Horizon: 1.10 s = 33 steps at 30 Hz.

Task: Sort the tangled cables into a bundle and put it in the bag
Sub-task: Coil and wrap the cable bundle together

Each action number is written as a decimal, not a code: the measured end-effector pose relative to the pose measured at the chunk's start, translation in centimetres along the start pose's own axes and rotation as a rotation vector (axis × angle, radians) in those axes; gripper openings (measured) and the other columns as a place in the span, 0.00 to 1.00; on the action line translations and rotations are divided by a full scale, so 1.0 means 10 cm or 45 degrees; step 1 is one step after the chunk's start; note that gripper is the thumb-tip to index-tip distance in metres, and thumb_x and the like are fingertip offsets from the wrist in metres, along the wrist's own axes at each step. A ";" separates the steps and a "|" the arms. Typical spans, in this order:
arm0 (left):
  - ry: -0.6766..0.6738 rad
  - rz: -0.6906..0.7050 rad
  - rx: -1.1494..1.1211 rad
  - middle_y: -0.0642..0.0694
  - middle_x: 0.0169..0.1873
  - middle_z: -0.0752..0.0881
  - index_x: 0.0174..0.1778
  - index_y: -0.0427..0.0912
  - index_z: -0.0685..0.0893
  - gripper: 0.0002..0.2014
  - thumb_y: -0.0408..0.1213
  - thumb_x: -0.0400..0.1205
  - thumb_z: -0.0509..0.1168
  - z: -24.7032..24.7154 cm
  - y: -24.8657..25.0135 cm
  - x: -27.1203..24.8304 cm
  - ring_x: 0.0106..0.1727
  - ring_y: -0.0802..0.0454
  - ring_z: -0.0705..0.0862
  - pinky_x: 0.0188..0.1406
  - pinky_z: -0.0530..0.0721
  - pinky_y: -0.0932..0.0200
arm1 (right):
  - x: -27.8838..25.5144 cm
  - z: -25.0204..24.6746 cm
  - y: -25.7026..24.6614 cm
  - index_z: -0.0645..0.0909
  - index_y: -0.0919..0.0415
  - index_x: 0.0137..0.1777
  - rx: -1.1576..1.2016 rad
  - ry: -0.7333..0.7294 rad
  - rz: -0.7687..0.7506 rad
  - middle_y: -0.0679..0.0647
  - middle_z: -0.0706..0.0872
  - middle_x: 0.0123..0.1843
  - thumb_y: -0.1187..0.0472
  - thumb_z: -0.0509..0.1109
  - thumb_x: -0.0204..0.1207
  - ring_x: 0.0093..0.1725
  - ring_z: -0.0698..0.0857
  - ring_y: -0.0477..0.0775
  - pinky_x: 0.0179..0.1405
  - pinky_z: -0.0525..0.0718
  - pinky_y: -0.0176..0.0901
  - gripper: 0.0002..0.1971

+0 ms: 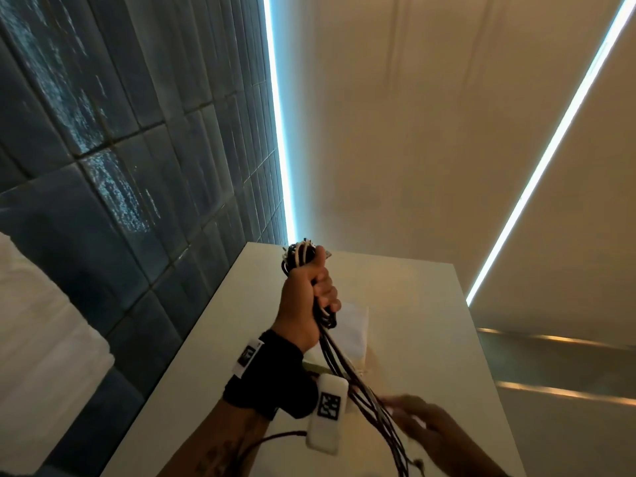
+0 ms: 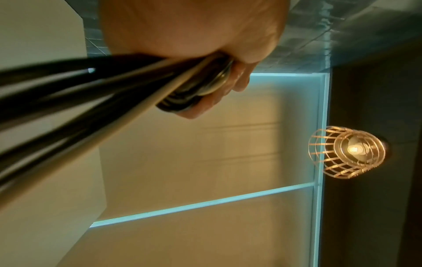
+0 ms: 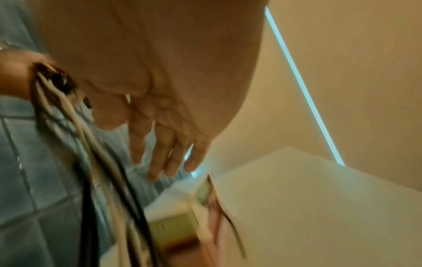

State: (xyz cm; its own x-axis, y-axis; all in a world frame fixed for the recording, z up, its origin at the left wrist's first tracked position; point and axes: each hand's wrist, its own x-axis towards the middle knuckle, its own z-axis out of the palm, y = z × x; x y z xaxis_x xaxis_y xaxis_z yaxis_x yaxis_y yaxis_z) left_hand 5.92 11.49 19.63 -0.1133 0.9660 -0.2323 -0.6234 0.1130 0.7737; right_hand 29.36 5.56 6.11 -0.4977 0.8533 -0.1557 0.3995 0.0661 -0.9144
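My left hand (image 1: 311, 294) is raised above the white table (image 1: 430, 339) and grips a bundle of black and white cables (image 1: 347, 370). Looped ends stick out above the fist and long strands hang down toward the lower right. The left wrist view shows the fingers (image 2: 205, 101) curled round the cables (image 2: 91, 94). My right hand (image 1: 423, 418), blurred, is low near the hanging strands with fingers (image 3: 173, 153) spread and straight, holding nothing. The cables (image 3: 75, 135) hang to its left. A white paper bag (image 1: 354, 335) stands on the table behind the cables; its open top (image 3: 205, 198) shows in the right wrist view.
A dark blue tiled wall (image 1: 120, 166) runs along the table's left side. Lit strips (image 1: 278, 132) cross the beige ceiling. A wire-cage lamp (image 2: 347, 151) hangs overhead. A dark red cable (image 1: 282, 437) lies on the table by my left forearm.
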 end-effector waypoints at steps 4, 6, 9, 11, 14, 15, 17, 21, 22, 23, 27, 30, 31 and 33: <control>-0.052 -0.013 0.030 0.52 0.16 0.64 0.23 0.47 0.69 0.22 0.46 0.82 0.66 0.22 -0.27 -0.11 0.16 0.56 0.64 0.22 0.67 0.59 | 0.26 -0.01 -0.66 0.84 0.50 0.65 0.285 0.094 -0.142 0.42 0.88 0.62 0.36 0.57 0.81 0.64 0.83 0.38 0.63 0.79 0.31 0.25; -0.039 -0.023 0.022 0.51 0.17 0.66 0.23 0.47 0.69 0.22 0.46 0.82 0.67 0.29 -0.36 -0.13 0.17 0.56 0.66 0.23 0.70 0.59 | 0.35 0.15 -0.87 0.85 0.69 0.53 0.433 0.064 -0.169 0.59 0.90 0.45 0.40 0.60 0.81 0.45 0.87 0.59 0.49 0.83 0.45 0.29; 0.002 -0.031 0.005 0.50 0.19 0.70 0.27 0.45 0.71 0.19 0.46 0.82 0.66 0.28 -0.23 -0.10 0.20 0.54 0.70 0.27 0.74 0.58 | 0.33 0.31 -0.90 0.78 0.65 0.35 0.732 0.042 -0.114 0.65 0.66 0.27 0.35 0.67 0.76 0.26 0.65 0.59 0.32 0.68 0.46 0.29; -0.011 -0.058 -0.047 0.48 0.22 0.75 0.29 0.44 0.72 0.18 0.45 0.82 0.65 0.18 -0.05 -0.08 0.26 0.51 0.76 0.36 0.77 0.54 | 0.24 0.33 -0.81 0.74 0.57 0.30 0.796 -0.005 -0.056 0.57 0.61 0.23 0.37 0.65 0.77 0.20 0.59 0.49 0.21 0.59 0.37 0.25; -0.076 -0.150 -0.051 0.47 0.26 0.79 0.28 0.42 0.75 0.18 0.47 0.82 0.66 0.08 0.09 -0.09 0.31 0.48 0.81 0.49 0.80 0.47 | 0.14 0.33 -0.69 0.73 0.56 0.28 0.826 -0.100 -0.006 0.53 0.60 0.21 0.36 0.64 0.74 0.18 0.58 0.46 0.18 0.55 0.35 0.24; -0.098 -0.185 -0.059 0.48 0.24 0.77 0.27 0.42 0.75 0.19 0.48 0.82 0.66 0.06 0.09 -0.10 0.28 0.50 0.79 0.46 0.81 0.49 | 0.14 0.33 -0.65 0.73 0.56 0.28 0.823 -0.114 0.024 0.53 0.60 0.21 0.35 0.65 0.71 0.17 0.58 0.46 0.18 0.55 0.35 0.24; -0.127 -0.237 -0.086 0.50 0.19 0.72 0.24 0.43 0.74 0.21 0.49 0.81 0.66 0.03 0.09 -0.12 0.21 0.54 0.74 0.33 0.79 0.56 | 0.11 0.34 -0.60 0.72 0.56 0.27 0.777 -0.169 0.105 0.51 0.61 0.20 0.31 0.67 0.67 0.17 0.59 0.46 0.17 0.55 0.35 0.28; -0.214 -0.321 -0.043 0.54 0.13 0.65 0.24 0.46 0.68 0.21 0.47 0.79 0.67 -0.06 0.20 -0.15 0.14 0.59 0.65 0.18 0.71 0.65 | 0.01 0.20 -0.42 0.70 0.55 0.26 0.570 -0.216 0.197 0.50 0.65 0.19 0.24 0.72 0.58 0.17 0.60 0.47 0.19 0.53 0.40 0.33; -0.239 -0.344 -0.005 0.54 0.13 0.64 0.25 0.46 0.67 0.20 0.47 0.78 0.67 -0.10 0.20 -0.18 0.13 0.59 0.64 0.17 0.69 0.65 | -0.01 0.11 -0.40 0.71 0.55 0.27 0.513 -0.212 0.195 0.51 0.66 0.20 0.25 0.73 0.57 0.17 0.60 0.46 0.18 0.54 0.38 0.32; -0.257 -0.368 0.045 0.54 0.13 0.63 0.25 0.45 0.66 0.20 0.46 0.78 0.66 -0.14 0.19 -0.21 0.13 0.59 0.64 0.16 0.69 0.65 | -0.02 0.00 -0.43 0.71 0.54 0.27 0.444 -0.203 0.167 0.51 0.67 0.21 0.26 0.74 0.58 0.17 0.61 0.46 0.18 0.56 0.35 0.30; -0.297 -0.375 0.286 0.53 0.16 0.62 0.26 0.45 0.68 0.20 0.45 0.78 0.68 -0.25 0.06 -0.31 0.14 0.59 0.62 0.15 0.65 0.65 | 0.02 -0.45 -0.68 0.78 0.55 0.31 0.322 -0.227 -0.011 0.50 0.66 0.24 0.38 0.76 0.69 0.21 0.60 0.47 0.20 0.58 0.37 0.22; -0.304 -0.347 0.380 0.52 0.18 0.61 0.26 0.45 0.68 0.20 0.44 0.76 0.71 -0.26 -0.01 -0.37 0.15 0.58 0.61 0.15 0.64 0.64 | 0.10 -0.68 -0.98 0.82 0.57 0.33 0.156 -0.199 -0.104 0.49 0.67 0.22 0.47 0.74 0.72 0.20 0.62 0.46 0.19 0.60 0.36 0.15; -0.307 -0.341 0.405 0.51 0.19 0.60 0.26 0.46 0.68 0.19 0.44 0.76 0.71 -0.26 -0.04 -0.38 0.16 0.58 0.60 0.15 0.63 0.65 | 0.14 -0.72 -1.08 0.82 0.58 0.33 0.082 -0.184 -0.128 0.48 0.67 0.22 0.51 0.73 0.75 0.21 0.62 0.46 0.19 0.61 0.36 0.13; -0.324 -0.328 0.462 0.50 0.20 0.60 0.26 0.46 0.69 0.19 0.43 0.77 0.71 -0.27 -0.09 -0.41 0.17 0.58 0.60 0.16 0.63 0.64 | 0.23 -0.77 -1.24 0.83 0.63 0.35 -0.031 -0.162 -0.150 0.45 0.68 0.21 0.59 0.71 0.79 0.21 0.63 0.45 0.20 0.61 0.36 0.12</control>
State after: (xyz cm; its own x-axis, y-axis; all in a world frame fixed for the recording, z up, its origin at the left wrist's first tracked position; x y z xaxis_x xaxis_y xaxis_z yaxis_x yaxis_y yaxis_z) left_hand 4.93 6.78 18.29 0.2286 0.9171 -0.3265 -0.2923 0.3846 0.8756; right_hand 29.17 10.63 19.96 -0.6348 0.7667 -0.0957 0.3506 0.1755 -0.9199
